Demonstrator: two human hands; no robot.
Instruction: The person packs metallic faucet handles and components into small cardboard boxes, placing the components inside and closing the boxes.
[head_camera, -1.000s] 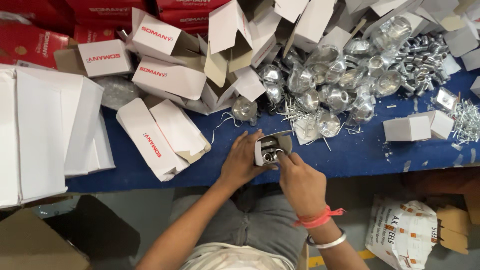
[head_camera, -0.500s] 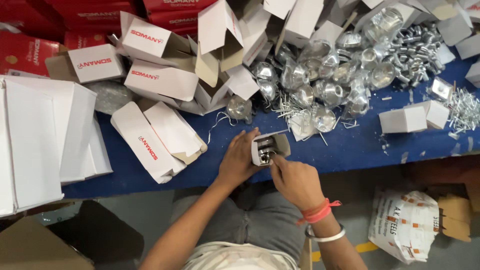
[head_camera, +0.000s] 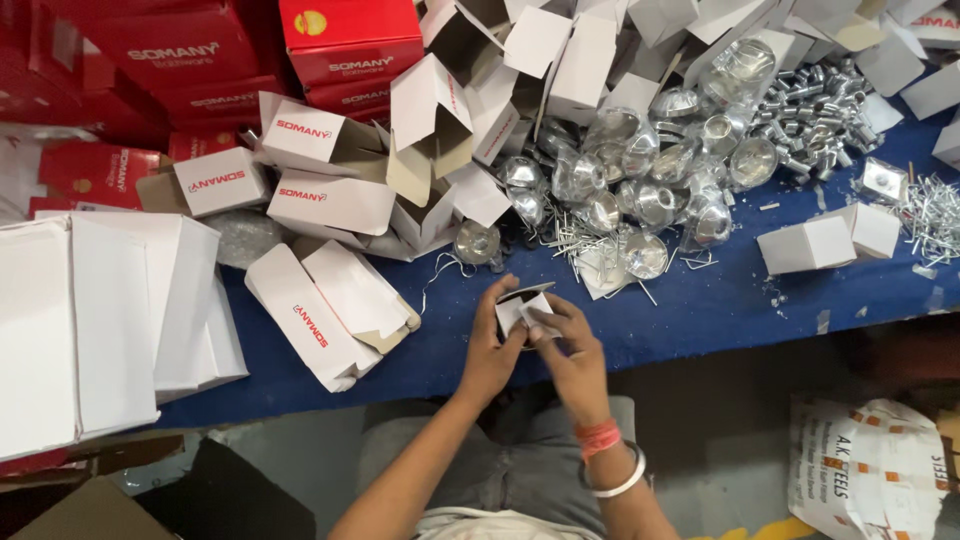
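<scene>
Both my hands grip one small white cardboard carton (head_camera: 522, 310) over the near edge of the blue-covered worktop (head_camera: 700, 310), about mid-length. My left hand (head_camera: 492, 350) clasps its left side, fingers wrapped round; my right hand (head_camera: 572, 352) pinches the right side, thumb on the flap. Carton sits tilted, flapped end pointing away from me toward the far edge; its long axis I can't tell, too much is covered. Two closed small white boxes (head_camera: 830, 238) stand side by side, touching, near the right end. Two long white printed cartons (head_camera: 330, 310) lie just left of my hands, slanted. A heap of shiny round metal fittings (head_camera: 640, 180), more than ten, too jumbled to count exactly, fills the far middle, with loose thin wire clips (head_camera: 935, 215) at the right edge. Flat white carton blanks (head_camera: 100, 320) are stacked at the left end, red boxes (head_camera: 350, 45) at the far left corner.
</scene>
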